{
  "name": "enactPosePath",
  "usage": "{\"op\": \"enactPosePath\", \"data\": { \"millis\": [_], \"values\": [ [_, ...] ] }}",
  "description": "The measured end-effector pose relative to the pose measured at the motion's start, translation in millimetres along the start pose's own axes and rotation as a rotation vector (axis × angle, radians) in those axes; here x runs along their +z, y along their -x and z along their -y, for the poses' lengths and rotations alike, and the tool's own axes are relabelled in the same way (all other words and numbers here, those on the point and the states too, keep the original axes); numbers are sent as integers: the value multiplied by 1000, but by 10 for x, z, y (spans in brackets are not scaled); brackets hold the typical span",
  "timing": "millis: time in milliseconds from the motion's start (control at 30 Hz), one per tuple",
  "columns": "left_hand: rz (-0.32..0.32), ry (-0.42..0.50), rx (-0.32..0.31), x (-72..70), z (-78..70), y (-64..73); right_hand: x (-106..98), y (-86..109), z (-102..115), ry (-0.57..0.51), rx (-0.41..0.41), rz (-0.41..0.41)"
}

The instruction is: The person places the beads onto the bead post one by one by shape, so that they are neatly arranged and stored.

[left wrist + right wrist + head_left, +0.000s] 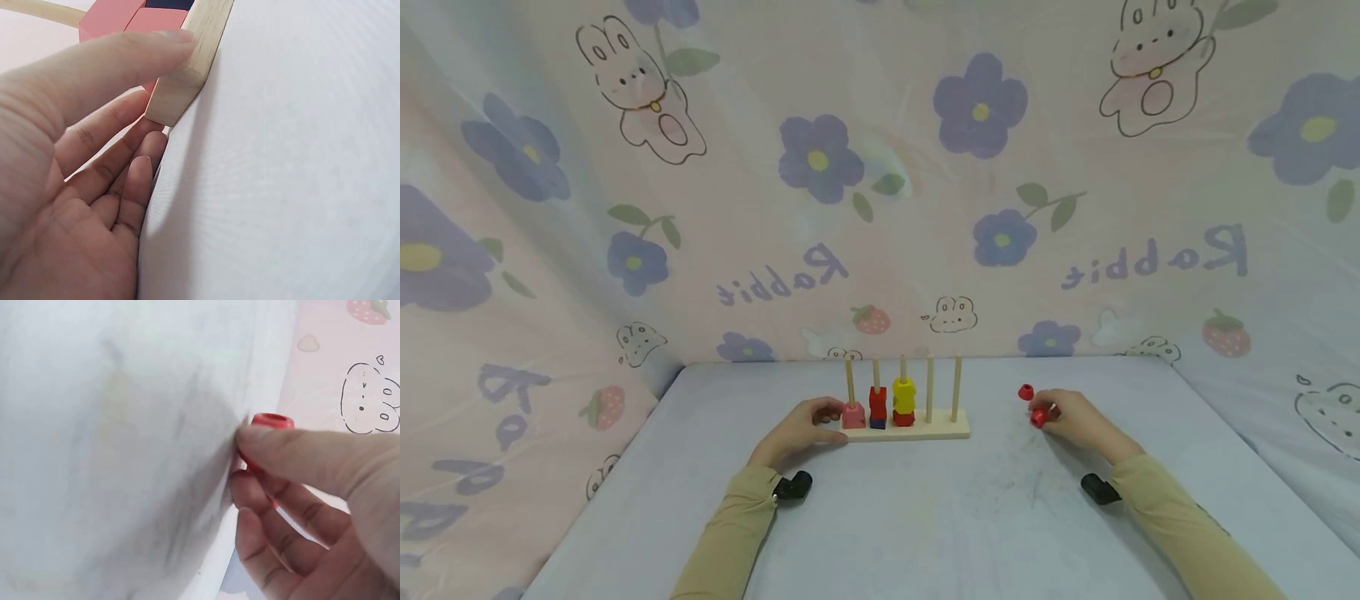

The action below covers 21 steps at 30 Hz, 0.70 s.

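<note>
A wooden peg stand [936, 430] rests on the table with several upright pegs. From the left it carries a pink block [853, 416], a red block [877, 403] above a dark blue one, and yellow blocks [904, 396] above a red one; its two right pegs are bare. My left hand [799, 429] grips the stand's left end, thumb along the front edge and fingers at the end and behind. To the right, my right hand [1081, 421] pinches a red bead [1039, 417] between thumb and fingers. Another red bead [1026, 392] lies just beyond it.
The white-covered table [910, 517] reaches back to a patterned curtain [895, 225], which also hangs at both sides. Black wrist devices [793, 486] sit at the sleeve cuffs.
</note>
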<state>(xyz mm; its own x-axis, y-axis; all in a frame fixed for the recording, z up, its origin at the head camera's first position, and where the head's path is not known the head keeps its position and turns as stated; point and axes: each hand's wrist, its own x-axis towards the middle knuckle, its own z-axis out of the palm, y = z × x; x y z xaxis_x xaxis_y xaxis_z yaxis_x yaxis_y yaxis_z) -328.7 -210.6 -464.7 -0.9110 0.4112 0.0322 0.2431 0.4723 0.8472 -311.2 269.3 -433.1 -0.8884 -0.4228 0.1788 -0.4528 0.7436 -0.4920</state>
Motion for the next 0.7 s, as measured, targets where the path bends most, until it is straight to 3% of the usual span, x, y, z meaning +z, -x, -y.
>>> {"op": "enactPosePath", "data": {
  "millis": [233,500,600,700],
  "values": [
    [-3,8,6,0,19,-19,2,-12,34,-34,51,-17],
    [-6,-4,-2,5,3,-19,-87,-90,195,-83,-21,-86],
    [-18,-2,4,13,-43,7,-146,-146,301,-140,-9,-106],
    [-12,10,9,7,-179,69,-200,-196,406,-194,24,-132]
  ]
}}
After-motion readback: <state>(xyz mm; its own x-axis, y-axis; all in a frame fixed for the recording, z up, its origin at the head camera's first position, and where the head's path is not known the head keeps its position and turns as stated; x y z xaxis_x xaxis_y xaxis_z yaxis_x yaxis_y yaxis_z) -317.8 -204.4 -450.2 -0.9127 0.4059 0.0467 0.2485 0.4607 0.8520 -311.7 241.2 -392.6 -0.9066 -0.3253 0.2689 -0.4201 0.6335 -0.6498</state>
